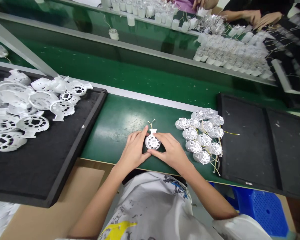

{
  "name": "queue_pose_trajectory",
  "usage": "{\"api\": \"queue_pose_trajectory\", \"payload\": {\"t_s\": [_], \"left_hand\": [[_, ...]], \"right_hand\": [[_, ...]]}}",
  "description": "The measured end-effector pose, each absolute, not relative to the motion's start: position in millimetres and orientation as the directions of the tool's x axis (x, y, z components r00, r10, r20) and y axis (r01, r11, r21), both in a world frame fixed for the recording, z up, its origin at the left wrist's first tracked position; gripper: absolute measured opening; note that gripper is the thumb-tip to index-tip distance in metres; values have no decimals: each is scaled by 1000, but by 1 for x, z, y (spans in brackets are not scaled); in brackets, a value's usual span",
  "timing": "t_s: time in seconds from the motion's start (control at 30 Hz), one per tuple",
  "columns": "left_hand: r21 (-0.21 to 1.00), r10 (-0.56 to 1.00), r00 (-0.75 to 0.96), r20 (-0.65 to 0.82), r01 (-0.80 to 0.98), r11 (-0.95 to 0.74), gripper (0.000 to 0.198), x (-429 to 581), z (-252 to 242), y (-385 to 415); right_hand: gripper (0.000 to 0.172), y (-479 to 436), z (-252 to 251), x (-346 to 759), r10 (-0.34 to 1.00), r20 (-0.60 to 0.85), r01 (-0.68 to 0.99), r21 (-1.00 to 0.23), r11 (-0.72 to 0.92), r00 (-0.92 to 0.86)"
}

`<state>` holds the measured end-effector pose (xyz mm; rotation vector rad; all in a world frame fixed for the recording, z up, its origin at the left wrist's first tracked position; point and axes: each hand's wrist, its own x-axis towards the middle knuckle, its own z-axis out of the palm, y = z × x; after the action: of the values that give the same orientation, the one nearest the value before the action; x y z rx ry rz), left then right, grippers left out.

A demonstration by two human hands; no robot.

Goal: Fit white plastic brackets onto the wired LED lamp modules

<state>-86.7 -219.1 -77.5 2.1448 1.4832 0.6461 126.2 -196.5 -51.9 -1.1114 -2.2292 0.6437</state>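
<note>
On the green bench top, a round white slotted plastic housing (152,142) stands in front of me, its narrow tab pointing away. Thin wires (151,124) with small connectors stick out beyond the tab. My left hand (135,146) closes on the housing's left side, thumb at the near edge. From the right, my right hand (170,148) grips it too, fingers near the tab and thumb at the near rim. Right of my hands stand several white cylindrical motor-like units (204,140) in rows, with slotted tops and yellowish wires.
A black tray (65,150) at left holds a pile of white slotted covers (33,123). Another black tray (245,143) lies at right. Beyond the ledge are many white units (232,53) and a co-worker's hands (262,20). A blue stool (267,211) is below the bench.
</note>
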Motion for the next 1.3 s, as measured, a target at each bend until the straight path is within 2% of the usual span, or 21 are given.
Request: {"api": "queue_pose_trajectory", "payload": {"t_s": [0.1, 0.2, 0.3, 0.37, 0.43, 0.53, 0.6, 0.67, 0.73, 0.77, 0.83, 0.9, 0.97, 1.03, 1.1, 1.2, 1.3], "left_hand": [[598, 943, 309, 124, 735, -319, 109, -84, -79, -219], [623, 940, 320, 121, 713, -323, 104, -88, -76, -219], [731, 919, 382, 97, 600, -327, 83, -98, -64, -216], [826, 939, 344, 32, 519, -218, 56, -103, -54, -213], [894, 964, 253, -85, 447, -38, 41, -102, -44, -208], [953, 936, 285, -209, 275, 129, 46, -88, -36, -190], [971, 931, 331, -157, 223, 84, 48, -77, -35, -164], [929, 973, 232, 9, 357, -94, 45, -71, -37, -124], [748, 967, 86, 240, 619, -241, 44, -73, -40, -74], [637, 944, 43, 328, 728, -254, 46, -75, -41, -49], [490, 917, 38, 397, 836, -247, 48, -82, -40, -7], [442, 919, 89, 385, 856, -268, 47, -87, -38, 14], [413, 909, 117, 399, 863, -292, 50, -92, -36, 9], [415, 892, 99, 441, 859, -301, 54, -98, -33, -18], [524, 902, 97, 421, 785, -329, 50, -103, -31, -60], [748, 924, 305, 232, 551, -370, 47, -110, -29, -122], [785, 845, 531, 64, 496, -371, 62, -109, -33, -160]], "right_hand": [[55, -193, -52, 127, 835, 203, 593, -620, 513, -511], [53, -189, -47, 126, 838, 120, 678, -532, 507, -532], [53, -190, -42, 123, 839, 81, 718, -478, 506, -538], [52, -193, -40, 121, 834, 103, 703, -489, 517, -542], [52, -197, -39, 120, 836, 178, 683, -503, 530, -518], [54, -198, -35, 126, 848, 297, 694, -487, 530, -439], [56, -193, -29, 137, 873, 317, 756, -443, 482, -371], [57, -183, -23, 152, 917, 323, 853, -384, 353, -234], [54, -171, -20, 164, 934, 346, 919, -331, 213, -92], [49, -166, -20, 167, 932, 356, 936, -306, 176, -58], [39, -159, -23, 166, 931, 349, 946, -253, 203, -106], [32, -159, -28, 156, 918, 311, 920, -224, 322, -246], [29, -165, -32, 144, 870, 260, 839, -254, 480, -419], [28, -174, -34, 136, 797, 230, 723, -337, 603, -558], [29, -182, -35, 135, 753, 235, 611, -463, 642, -614], [33, -186, -37, 142, 834, 261, 508, -692, 512, -486], [27, -184, -43, 148, 938, 197, 444, -840, 311, -284]]}}
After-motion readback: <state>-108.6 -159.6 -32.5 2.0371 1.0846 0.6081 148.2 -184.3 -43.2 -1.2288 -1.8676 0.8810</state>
